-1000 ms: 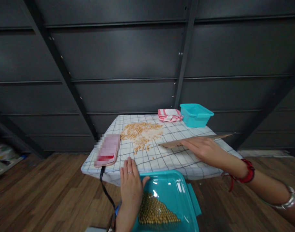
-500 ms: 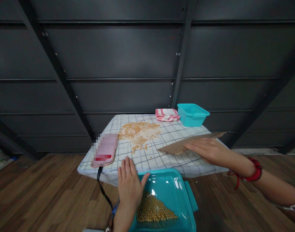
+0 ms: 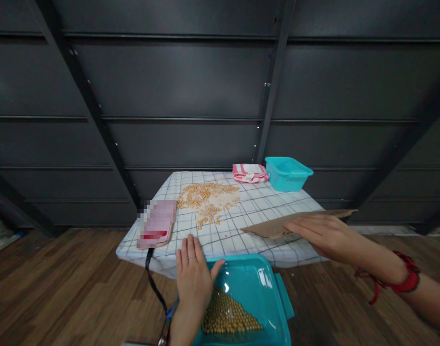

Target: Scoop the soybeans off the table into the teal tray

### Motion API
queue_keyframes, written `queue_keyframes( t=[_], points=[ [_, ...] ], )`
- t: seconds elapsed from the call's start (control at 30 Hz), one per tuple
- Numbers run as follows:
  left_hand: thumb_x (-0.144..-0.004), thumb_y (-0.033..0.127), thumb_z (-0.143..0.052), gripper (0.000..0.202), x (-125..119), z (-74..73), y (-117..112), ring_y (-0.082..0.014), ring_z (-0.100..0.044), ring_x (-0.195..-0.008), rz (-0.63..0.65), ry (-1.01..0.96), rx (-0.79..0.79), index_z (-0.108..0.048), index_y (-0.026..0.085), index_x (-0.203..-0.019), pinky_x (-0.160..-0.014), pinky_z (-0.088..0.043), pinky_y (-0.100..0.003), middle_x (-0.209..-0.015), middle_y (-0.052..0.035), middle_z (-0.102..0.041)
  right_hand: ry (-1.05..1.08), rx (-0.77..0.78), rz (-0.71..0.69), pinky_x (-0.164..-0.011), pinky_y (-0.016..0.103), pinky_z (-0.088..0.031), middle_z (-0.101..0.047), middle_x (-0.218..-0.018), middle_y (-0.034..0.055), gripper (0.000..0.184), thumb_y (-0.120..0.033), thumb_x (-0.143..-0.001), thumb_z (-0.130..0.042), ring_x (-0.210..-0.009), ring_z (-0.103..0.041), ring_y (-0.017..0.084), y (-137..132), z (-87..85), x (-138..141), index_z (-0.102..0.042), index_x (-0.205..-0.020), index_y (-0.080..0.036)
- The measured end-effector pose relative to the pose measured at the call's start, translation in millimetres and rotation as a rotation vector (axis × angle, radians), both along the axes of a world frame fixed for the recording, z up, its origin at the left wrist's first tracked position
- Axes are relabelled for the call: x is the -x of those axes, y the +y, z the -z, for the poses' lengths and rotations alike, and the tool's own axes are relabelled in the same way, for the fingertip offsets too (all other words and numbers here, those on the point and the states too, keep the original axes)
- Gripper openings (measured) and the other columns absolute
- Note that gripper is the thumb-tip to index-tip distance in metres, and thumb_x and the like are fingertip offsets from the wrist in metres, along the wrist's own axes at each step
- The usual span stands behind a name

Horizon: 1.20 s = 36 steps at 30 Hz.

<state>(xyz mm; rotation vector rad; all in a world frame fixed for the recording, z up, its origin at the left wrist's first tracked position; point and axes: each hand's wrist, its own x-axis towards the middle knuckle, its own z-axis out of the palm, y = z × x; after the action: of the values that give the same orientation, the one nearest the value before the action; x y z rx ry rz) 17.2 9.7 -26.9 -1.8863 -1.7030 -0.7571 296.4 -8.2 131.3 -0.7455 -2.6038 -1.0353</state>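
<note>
My right hand (image 3: 315,233) grips a flat piece of brown cardboard (image 3: 265,228), held low over the right front of the cloth-covered table (image 3: 241,211). My left hand (image 3: 194,274) lies flat with fingers stretched, on the left rim of a large teal tub (image 3: 256,271) and the table's front edge. Yellow soybeans (image 3: 230,315) are heaped in the bottom left of that tub, partly behind the hand. On the checked cloth, more soybeans (image 3: 205,194) lie spread with pale white grains (image 3: 221,198) among them. A few loose beans trail toward the table's front.
At the back right stand a smaller turquoise basket (image 3: 288,180) and a folded pink-striped towel (image 3: 249,173). A pink phone (image 3: 158,222) lies at the left edge, a black strap (image 3: 151,278) hanging from it. Dark metal panels (image 3: 183,81) rise behind; the floor (image 3: 79,278) is wooden.
My right hand and the cardboard have moved to the right and a little nearer to me. My left hand stays on the tub's rim.
</note>
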Motion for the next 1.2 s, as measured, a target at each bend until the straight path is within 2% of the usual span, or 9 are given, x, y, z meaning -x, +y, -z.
queue_keyframes(
  t=[0.17, 0.33, 0.53, 0.63, 0.8, 0.87, 1.03, 1.2],
  points=[
    [-0.073, 0.068, -0.019, 0.086, 0.3, 0.3, 0.2, -0.0328, -0.041, -0.114, -0.011, 0.013, -0.026, -0.045, -0.001, -0.116, -0.093, -0.034, -0.048, -0.121, -0.0235, -0.049, 0.019, -0.020, -0.017, -0.067, 0.024, -0.050, -0.067, -0.084, 0.0049, 0.032, -0.001, -0.080, -0.030, -0.076, -0.062, 0.012, 1.3, -0.4, 6.6, -0.055, -0.096, -0.014],
    [-0.073, 0.069, -0.019, 0.088, 1.5, 1.8, -0.3, -0.0329, -0.039, -0.117, 0.012, -0.022, -0.004, -0.039, -0.001, -0.122, -0.094, -0.032, -0.049, -0.122, -0.0243, -0.047, 0.012, -0.004, 0.033, -0.063, 0.025, -0.049, -0.066, -0.083, 0.0061, 0.032, 0.000, -0.079, -0.031, -0.072, -0.062, 0.013, 3.9, -0.2, 10.9, -0.054, -0.097, -0.013],
    [-0.074, 0.068, -0.017, 0.087, 2.4, 3.1, 0.0, -0.0329, -0.039, -0.117, 0.016, -0.029, -0.012, -0.036, -0.001, -0.124, -0.095, -0.031, -0.050, -0.123, -0.0240, -0.047, 0.052, 0.157, -0.004, -0.066, 0.023, -0.048, -0.066, -0.086, 0.0045, 0.035, 0.000, -0.078, -0.029, -0.077, -0.062, 0.012, -9.3, -6.7, 20.6, -0.054, -0.096, -0.015],
    [-0.074, 0.068, -0.018, 0.086, 1.9, 2.7, -0.1, -0.0325, -0.039, -0.117, 0.010, -0.053, 0.005, -0.035, 0.001, -0.125, -0.096, -0.031, -0.049, -0.124, -0.0231, -0.046, 0.114, 0.266, -0.050, -0.062, 0.021, -0.047, -0.066, -0.079, 0.0012, 0.031, -0.006, -0.083, -0.027, -0.071, -0.061, 0.009, -17.4, -14.1, 26.3, -0.055, -0.092, -0.017],
    [-0.073, 0.068, -0.022, 0.086, 0.7, 1.7, -0.6, -0.0323, -0.039, -0.118, 0.020, -0.083, 0.022, -0.037, 0.001, -0.124, -0.097, -0.029, -0.049, -0.126, -0.0235, -0.044, 0.193, 0.418, -0.048, -0.059, 0.019, -0.046, -0.065, -0.076, -0.0006, 0.028, -0.015, -0.089, -0.028, -0.067, -0.060, 0.008, -23.9, -23.4, 32.3, -0.056, -0.089, -0.019],
    [-0.073, 0.069, -0.021, 0.085, 0.4, 1.1, -0.8, -0.0316, -0.039, -0.118, 0.012, -0.084, 0.020, -0.038, 0.002, -0.123, -0.097, -0.030, -0.048, -0.125, -0.0222, -0.045, 0.144, 0.364, -0.053, -0.059, 0.020, -0.046, -0.065, -0.076, 0.0005, 0.030, -0.012, -0.088, -0.027, -0.067, -0.060, 0.009, -22.0, -24.6, 32.9, -0.056, -0.088, -0.019],
    [-0.074, 0.068, -0.020, 0.086, 0.1, -2.3, -1.7, -0.0325, -0.039, -0.117, 0.006, -0.057, 0.041, -0.041, -0.001, -0.120, -0.097, -0.030, -0.049, -0.124, -0.0241, -0.046, -0.062, 0.029, -0.065, -0.063, 0.026, -0.046, -0.066, -0.080, 0.0038, 0.036, 0.000, -0.081, -0.024, -0.072, -0.061, 0.013, -8.0, -20.3, 31.8, -0.054, -0.094, -0.015],
    [-0.074, 0.067, -0.020, 0.086, 0.6, -3.4, -2.0, -0.0338, -0.040, -0.116, 0.021, -0.051, 0.044, -0.042, -0.004, -0.118, -0.096, -0.031, -0.049, -0.123, -0.0260, -0.046, -0.118, 0.033, -0.040, -0.058, 0.025, -0.045, -0.065, -0.078, 0.0032, 0.037, 0.000, -0.080, -0.024, -0.067, -0.060, 0.012, -5.4, -14.9, 26.0, -0.055, -0.093, -0.015]
  ],
)
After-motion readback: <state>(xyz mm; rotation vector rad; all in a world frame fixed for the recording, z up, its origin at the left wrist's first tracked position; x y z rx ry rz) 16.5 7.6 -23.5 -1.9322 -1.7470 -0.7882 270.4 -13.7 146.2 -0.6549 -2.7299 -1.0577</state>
